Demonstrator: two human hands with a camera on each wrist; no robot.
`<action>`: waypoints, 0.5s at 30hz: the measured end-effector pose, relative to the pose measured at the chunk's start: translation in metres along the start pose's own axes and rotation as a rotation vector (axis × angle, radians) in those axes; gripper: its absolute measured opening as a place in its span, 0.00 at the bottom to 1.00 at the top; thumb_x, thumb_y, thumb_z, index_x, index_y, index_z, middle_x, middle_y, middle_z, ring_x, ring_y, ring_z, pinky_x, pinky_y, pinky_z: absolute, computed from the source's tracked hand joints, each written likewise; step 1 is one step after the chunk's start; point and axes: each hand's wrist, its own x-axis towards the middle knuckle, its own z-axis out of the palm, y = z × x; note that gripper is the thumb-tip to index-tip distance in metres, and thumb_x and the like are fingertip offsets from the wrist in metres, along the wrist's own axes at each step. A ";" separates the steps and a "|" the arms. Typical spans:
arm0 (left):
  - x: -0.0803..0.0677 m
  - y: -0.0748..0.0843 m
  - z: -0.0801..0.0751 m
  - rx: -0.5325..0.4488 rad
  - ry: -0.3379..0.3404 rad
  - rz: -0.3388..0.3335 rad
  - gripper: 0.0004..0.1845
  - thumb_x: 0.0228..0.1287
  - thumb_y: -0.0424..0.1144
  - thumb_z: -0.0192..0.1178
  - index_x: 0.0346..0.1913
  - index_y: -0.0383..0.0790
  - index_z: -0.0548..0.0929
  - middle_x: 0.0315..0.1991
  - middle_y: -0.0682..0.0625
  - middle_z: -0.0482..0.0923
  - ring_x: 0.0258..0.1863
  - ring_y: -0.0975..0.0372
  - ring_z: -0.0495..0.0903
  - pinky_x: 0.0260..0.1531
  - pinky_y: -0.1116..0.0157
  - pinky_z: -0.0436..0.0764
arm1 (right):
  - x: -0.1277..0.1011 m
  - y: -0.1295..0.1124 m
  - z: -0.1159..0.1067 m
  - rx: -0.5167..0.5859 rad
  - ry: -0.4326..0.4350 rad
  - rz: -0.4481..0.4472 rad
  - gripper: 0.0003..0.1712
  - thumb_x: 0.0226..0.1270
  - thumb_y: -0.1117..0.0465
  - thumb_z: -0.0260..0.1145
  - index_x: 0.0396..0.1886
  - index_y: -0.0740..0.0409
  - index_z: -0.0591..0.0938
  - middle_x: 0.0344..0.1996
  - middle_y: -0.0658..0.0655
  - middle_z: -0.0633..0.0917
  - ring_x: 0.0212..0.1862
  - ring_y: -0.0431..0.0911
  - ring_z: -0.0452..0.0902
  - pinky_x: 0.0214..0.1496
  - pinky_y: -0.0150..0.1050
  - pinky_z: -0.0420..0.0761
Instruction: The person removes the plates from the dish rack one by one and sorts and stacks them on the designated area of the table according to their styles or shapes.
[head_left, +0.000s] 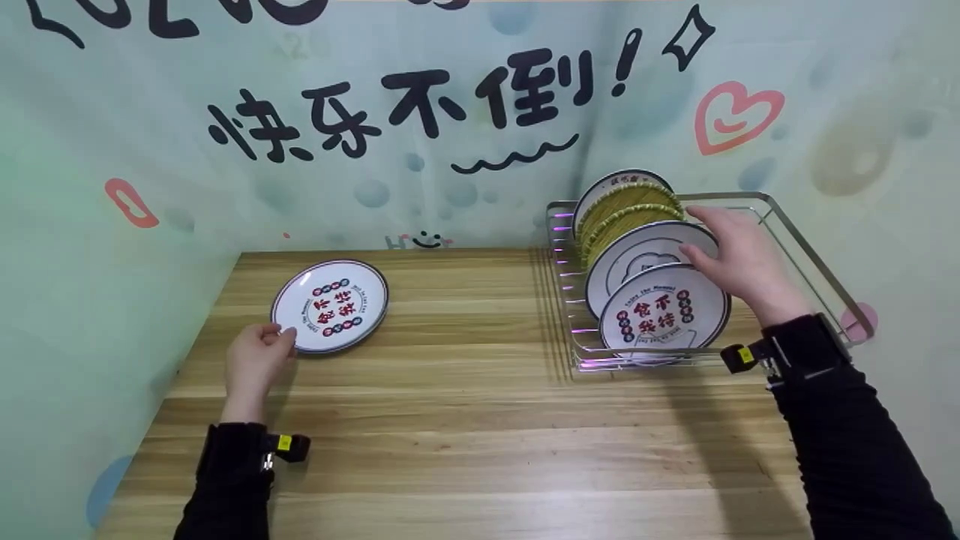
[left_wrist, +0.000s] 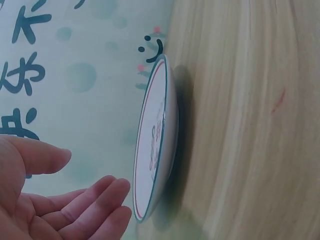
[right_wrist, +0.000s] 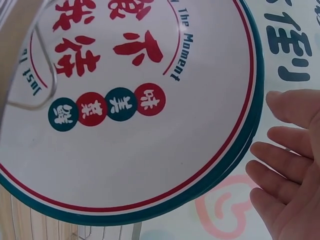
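Note:
My left hand (head_left: 259, 358) is at the near left edge of a round white plate (head_left: 330, 307) with a dark rim and red lettering, lying on the table. In the left wrist view its thumb and fingers stand apart with nothing between them, close to the rim. My right hand (head_left: 739, 262) hovers beside the upright plates in a wire dish rack (head_left: 817, 264), fingers spread and holding nothing. The front plate (head_left: 664, 311) has red lettering; a second plate (head_left: 611, 281) leans behind it. In the right wrist view, a small gap separates the fingers from the front plate (right_wrist: 125, 165).
Behind those plates in the rack stand two woven yellow-green discs (head_left: 634, 196) and a rear white plate (head_left: 626, 178). The wooden table (head_left: 465, 435) ends at a printed backdrop (head_left: 450, 195) with dark characters.

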 end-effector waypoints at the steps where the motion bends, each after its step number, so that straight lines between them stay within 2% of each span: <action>1: -0.001 0.002 0.000 0.018 -0.004 0.008 0.30 0.71 0.46 0.56 0.64 0.23 0.70 0.52 0.31 0.79 0.47 0.44 0.80 0.47 0.58 0.80 | 0.000 0.000 0.000 -0.003 -0.002 0.002 0.32 0.66 0.65 0.67 0.67 0.71 0.70 0.62 0.74 0.74 0.64 0.68 0.66 0.68 0.62 0.63; 3: -0.003 0.004 0.001 0.049 -0.015 0.030 0.30 0.71 0.46 0.56 0.64 0.23 0.69 0.54 0.29 0.77 0.50 0.42 0.78 0.53 0.51 0.77 | 0.001 0.000 0.000 -0.004 -0.007 0.004 0.31 0.66 0.66 0.67 0.67 0.71 0.70 0.62 0.74 0.74 0.64 0.68 0.66 0.68 0.61 0.63; 11: -0.009 0.014 0.007 0.094 -0.107 0.085 0.34 0.71 0.48 0.57 0.66 0.21 0.65 0.60 0.26 0.71 0.58 0.39 0.73 0.59 0.47 0.74 | 0.003 0.001 -0.001 -0.010 -0.018 0.022 0.30 0.66 0.67 0.66 0.66 0.72 0.71 0.62 0.74 0.74 0.64 0.68 0.66 0.68 0.61 0.62; 15: -0.011 0.020 0.012 0.110 -0.130 0.107 0.37 0.70 0.49 0.58 0.67 0.20 0.62 0.62 0.25 0.68 0.61 0.38 0.70 0.62 0.46 0.71 | 0.006 0.001 -0.001 -0.019 -0.031 0.037 0.30 0.67 0.67 0.66 0.66 0.71 0.71 0.62 0.74 0.74 0.64 0.68 0.66 0.68 0.61 0.63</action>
